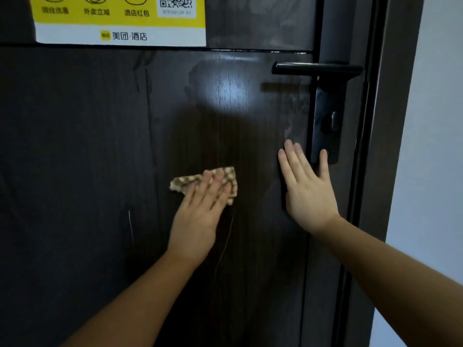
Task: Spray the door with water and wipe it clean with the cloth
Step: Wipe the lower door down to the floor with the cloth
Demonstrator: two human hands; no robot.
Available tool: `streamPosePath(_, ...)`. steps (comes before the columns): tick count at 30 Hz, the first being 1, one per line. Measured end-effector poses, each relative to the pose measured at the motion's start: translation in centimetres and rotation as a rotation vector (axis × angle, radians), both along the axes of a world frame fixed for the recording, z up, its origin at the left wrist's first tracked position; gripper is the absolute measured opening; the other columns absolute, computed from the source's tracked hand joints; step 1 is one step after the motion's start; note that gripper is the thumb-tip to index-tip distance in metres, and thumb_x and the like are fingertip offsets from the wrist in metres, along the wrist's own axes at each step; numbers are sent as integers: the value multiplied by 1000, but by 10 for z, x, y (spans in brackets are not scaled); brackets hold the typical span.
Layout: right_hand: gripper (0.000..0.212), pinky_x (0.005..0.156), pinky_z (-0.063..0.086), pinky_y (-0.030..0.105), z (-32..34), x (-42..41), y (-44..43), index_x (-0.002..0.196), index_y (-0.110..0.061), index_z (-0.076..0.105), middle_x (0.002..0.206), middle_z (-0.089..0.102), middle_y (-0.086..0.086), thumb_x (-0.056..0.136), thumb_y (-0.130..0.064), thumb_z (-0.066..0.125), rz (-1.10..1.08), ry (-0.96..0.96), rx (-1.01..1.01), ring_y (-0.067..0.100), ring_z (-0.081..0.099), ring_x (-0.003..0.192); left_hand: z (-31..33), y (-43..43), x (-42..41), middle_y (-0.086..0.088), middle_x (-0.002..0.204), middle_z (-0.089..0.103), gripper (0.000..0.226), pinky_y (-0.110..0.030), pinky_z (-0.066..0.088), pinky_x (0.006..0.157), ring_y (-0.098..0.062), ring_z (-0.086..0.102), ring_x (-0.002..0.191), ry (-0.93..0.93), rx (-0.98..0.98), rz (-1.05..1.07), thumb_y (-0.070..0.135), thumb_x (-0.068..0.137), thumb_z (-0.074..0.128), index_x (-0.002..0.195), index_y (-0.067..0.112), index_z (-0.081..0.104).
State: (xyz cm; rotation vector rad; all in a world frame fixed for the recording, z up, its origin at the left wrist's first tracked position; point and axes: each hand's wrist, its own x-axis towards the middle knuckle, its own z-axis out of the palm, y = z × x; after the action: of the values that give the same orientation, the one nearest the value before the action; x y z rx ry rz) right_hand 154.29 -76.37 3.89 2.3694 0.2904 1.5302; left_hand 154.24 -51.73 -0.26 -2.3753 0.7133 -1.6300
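A dark wood-grain door (87, 159) fills the view, with wet streaks and a bright glare patch near its middle. My left hand (198, 211) presses a folded brown-and-cream patterned cloth (226, 175) flat against the door with straight fingers; the hand looks slightly blurred. My right hand (305, 186) lies flat on the door below the handle, fingers straight and spread, holding nothing. No spray bottle is in view.
A black lever handle (315, 70) and its lock plate with keyhole (328, 121) sit at the door's right edge. A yellow-and-white sticker (120, 18) with a QR code is at the top left. The dark frame (385, 146) and a pale wall (436, 146) are at the right.
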Motion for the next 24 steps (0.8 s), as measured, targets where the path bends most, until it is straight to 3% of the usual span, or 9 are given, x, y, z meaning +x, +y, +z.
streamPosePath(2,71,114,3,62,1,-1,0,150,-2,18,158,13,17,83,-5,41,13,-2,8,28,10,147,-23,-6,0,-15,150,36,58,-51,31,109,-36,31,140,25,120,-44,4,84,32,140,6,44)
streamPosePath(4,70,115,4,61,2,-2,-3,150,-2,20,158,15,16,82,-7,38,23,9,-1,28,13,147,-30,1,-1,-13,151,35,53,-48,27,110,-33,33,139,68,422,-99,11,89,32,141,8,44)
streamPosePath(6,69,115,5,60,3,-4,-7,149,-3,23,158,18,15,82,-6,40,44,6,-17,27,16,146,-11,14,1,-11,152,34,54,-46,23,111,-30,32,140,43,599,-86,14,90,32,142,10,43)
streamPosePath(7,69,115,6,59,3,-5,-9,149,-3,24,157,19,15,82,-4,42,54,1,-28,27,17,146,0,15,2,-11,151,35,54,-46,24,111,-30,34,139,3,578,-68,13,90,31,142,10,44)
streamPosePath(11,74,115,9,59,5,-11,-12,149,-3,26,157,18,14,80,-4,53,45,22,-73,27,17,146,8,-18,-2,-13,153,31,57,-47,23,113,-33,28,142,-19,105,4,6,87,28,142,9,42)
streamPosePath(13,76,116,9,57,8,-16,-19,149,-4,24,158,16,14,79,-7,53,21,53,-136,27,15,146,-9,-28,-3,-13,153,31,56,-47,21,113,-35,28,141,5,130,-15,7,88,28,142,9,42)
streamPosePath(17,71,116,12,53,19,-24,-46,148,-2,25,158,16,14,81,-11,45,0,111,-363,26,16,145,14,-12,5,-12,150,36,51,-47,24,111,-33,36,138,-32,493,-106,11,92,30,140,9,46)
streamPosePath(22,68,117,14,46,18,-26,-58,149,1,18,159,8,17,84,-15,30,-2,102,-339,29,9,147,31,-67,2,-13,152,35,54,-49,30,113,-33,30,141,-60,-13,-35,8,90,27,142,8,44)
streamPosePath(24,66,116,16,47,12,-26,-62,149,1,16,159,6,18,87,-16,29,-14,89,-303,30,7,147,12,-78,2,-13,153,32,56,-50,29,113,-34,27,142,-19,34,-55,8,89,26,143,8,41)
